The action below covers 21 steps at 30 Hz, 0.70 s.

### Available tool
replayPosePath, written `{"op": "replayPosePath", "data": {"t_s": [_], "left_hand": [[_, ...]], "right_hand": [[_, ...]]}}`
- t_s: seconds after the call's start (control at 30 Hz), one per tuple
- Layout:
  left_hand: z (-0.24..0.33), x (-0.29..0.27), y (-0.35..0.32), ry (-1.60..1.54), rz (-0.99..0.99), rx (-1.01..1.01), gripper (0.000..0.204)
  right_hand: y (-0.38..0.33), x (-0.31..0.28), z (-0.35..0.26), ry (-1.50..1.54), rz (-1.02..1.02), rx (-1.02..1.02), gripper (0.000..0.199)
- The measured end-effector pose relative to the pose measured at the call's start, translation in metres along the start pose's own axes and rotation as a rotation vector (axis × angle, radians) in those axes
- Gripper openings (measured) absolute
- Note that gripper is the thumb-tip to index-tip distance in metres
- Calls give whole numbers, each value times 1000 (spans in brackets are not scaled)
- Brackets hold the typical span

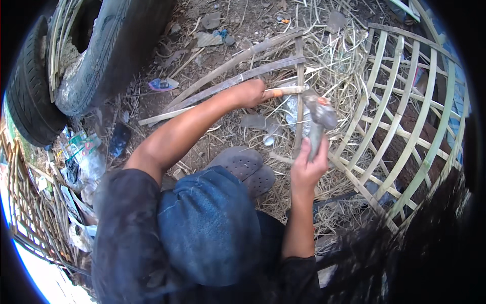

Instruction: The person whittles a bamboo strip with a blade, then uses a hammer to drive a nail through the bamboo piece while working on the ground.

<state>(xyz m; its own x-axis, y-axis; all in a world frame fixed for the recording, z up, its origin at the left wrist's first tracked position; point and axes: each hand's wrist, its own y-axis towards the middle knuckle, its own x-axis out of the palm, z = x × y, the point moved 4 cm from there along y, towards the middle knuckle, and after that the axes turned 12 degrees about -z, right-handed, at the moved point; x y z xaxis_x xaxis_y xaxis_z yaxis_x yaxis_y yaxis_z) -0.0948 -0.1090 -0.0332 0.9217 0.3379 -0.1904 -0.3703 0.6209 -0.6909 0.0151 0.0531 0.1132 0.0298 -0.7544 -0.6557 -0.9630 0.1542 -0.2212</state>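
on my feed a short bamboo slat (300, 73) runs between the 2 hands, pointing away from the person. the left hand (249, 93) is a fist clenched around a pale stick (292, 90) with an orange band, whose far end reaches the slat. the right hand (309, 169) grips the handle of a hammer-like tool (321, 114); its head is blurred, just right of the slat, and i cannot tell whether they touch.

i see 2 long slats (238, 78) beyond the left hand, meeting the short slat and fanning out leftward past the forearm. in the way under the joint, between the hands, lies a crumpled silvery sheet (292, 114), with a small pale round piece (269, 140) nearer the person. to the right of the right hand a bamboo lattice (447, 109) crowds in close, a brown log-like shape behind it.

well left of the left hand i get a printed packet (163, 84), its lettering too small for me to read, then 2 tyres (33, 91) and a heap of plastic litter (83, 152).

the surface around both hands is dirt ground (190, 134) strewn with straw-like shavings (349, 61), thickest beyond the right hand. a grey perforated shoe (238, 162) rests nearer the person, between the forearms.
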Motion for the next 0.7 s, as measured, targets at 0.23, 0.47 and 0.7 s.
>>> {"op": "replayPosePath", "data": {"t_s": [0.23, 0.47, 0.7], "left_hand": [[-14, 4, 2, -27, 12, -43, 84], [0, 4, 3, -27, -11, -3, 84], [-7, 3, 1, -60, 42, 27, 80]], "right_hand": [[5, 6, 4, 101, 92, -19, 33], [4, 10, 4, -49, -11, -65, 34], [-21, -26, -21, -95, 13, -211, 43]]}}
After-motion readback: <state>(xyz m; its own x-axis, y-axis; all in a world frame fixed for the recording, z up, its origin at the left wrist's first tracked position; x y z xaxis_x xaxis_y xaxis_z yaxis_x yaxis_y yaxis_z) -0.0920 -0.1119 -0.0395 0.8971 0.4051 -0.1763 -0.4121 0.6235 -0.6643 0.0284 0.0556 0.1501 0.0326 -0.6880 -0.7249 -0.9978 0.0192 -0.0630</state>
